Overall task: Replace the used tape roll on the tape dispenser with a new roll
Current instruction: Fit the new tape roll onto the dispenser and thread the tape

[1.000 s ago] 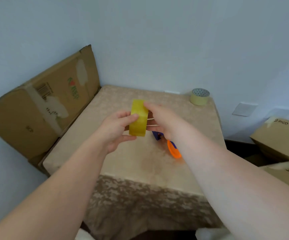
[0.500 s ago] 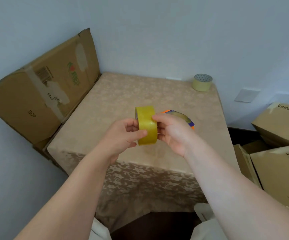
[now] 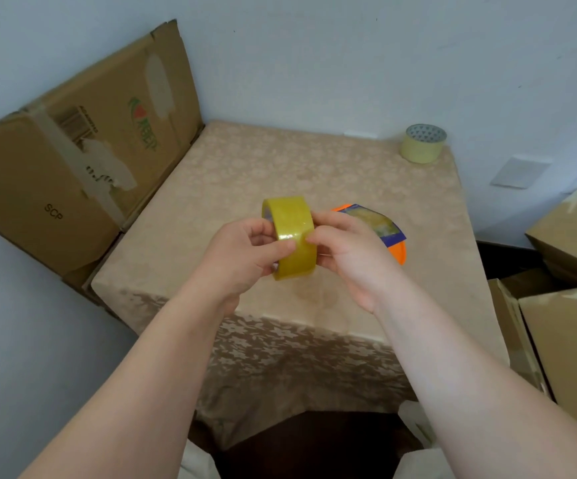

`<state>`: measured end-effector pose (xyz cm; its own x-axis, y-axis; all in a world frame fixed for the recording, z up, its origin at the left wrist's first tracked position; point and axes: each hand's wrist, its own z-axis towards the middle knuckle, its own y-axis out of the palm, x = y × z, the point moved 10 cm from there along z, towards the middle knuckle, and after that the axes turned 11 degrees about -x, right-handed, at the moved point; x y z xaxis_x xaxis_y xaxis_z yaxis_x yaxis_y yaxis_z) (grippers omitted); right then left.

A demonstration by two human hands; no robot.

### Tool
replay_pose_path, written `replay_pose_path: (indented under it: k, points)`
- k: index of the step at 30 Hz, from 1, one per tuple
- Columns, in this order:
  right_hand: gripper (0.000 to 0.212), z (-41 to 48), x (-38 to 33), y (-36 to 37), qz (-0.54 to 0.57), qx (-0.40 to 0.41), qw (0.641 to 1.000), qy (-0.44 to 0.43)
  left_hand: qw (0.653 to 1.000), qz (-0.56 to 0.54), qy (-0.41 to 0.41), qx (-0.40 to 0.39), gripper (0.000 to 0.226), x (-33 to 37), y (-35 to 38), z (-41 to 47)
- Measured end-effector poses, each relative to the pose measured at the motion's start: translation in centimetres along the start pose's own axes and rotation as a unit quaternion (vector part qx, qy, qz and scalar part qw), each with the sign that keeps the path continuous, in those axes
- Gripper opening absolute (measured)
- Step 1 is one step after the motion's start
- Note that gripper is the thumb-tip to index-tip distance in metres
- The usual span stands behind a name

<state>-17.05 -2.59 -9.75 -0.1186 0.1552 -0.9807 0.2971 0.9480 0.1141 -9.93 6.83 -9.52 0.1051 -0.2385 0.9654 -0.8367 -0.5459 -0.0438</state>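
Observation:
A thick yellow tape roll [image 3: 292, 219] is held on edge above the table [image 3: 280, 167], between both hands. My left hand [image 3: 242, 257] grips its left side, with the thumb on the outer band. My right hand [image 3: 352, 257] grips the right side, its thumb tip meeting the left thumb on the roll's face. Behind my right hand lies the orange and blue tape dispenser [image 3: 383, 229] on the table, partly hidden, with a pale, thin roll in it. A second pale yellow tape roll [image 3: 422, 144] stands at the table's far right corner.
A flattened cardboard box [image 3: 72, 157] leans against the wall left of the table. More cardboard boxes [image 3: 570, 305] are stacked on the right. A patterned beige cloth hangs over the table's front edge [image 3: 297, 340].
The view has tilted down and pulled back, so the hands and roll sit nearer me over the table. Both thumbs have come together on the roll's outer face.

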Motion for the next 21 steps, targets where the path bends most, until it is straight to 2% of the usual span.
replay_pose_path:
  k: [3, 6, 10, 15, 18, 21]
  points:
    - [0.034, -0.5, -0.3, -1.3, -0.107, 0.079, 0.991, -0.029, 1.0, 0.006, 0.019, -0.001, 0.009, 0.2, 0.1, 0.0]
    - [0.04, -1.0, -1.3, -1.6, -0.245, 0.132, 0.959, -0.055, 0.999, 0.024, 0.031, -0.016, 0.016, 0.5, 0.3, -0.2]
    - [0.024, -1.7, -2.8, -1.6, -0.394, 0.177, 0.898, -0.088, 0.995, 0.082, 0.041, -0.041, 0.035, 0.6, 1.1, -0.3]
    - [0.022, -2.6, -4.3, -1.1, -0.524, 0.2, 0.819, -0.122, 0.985, 0.163, 0.04, -0.041, 0.05, 0.7, 1.4, -0.3]
    - [0.021, -2.7, -4.5, -0.3, -0.6, 0.197, 0.767, -0.117, 0.983, 0.176, 0.036, -0.034, 0.044, 0.6, 1.4, -0.2]
    - [0.016, -2.6, -4.4, 0.1, -0.64, 0.196, 0.734, -0.109, 0.985, 0.17, 0.031, -0.017, 0.033, 0.2, 0.8, 0.0]
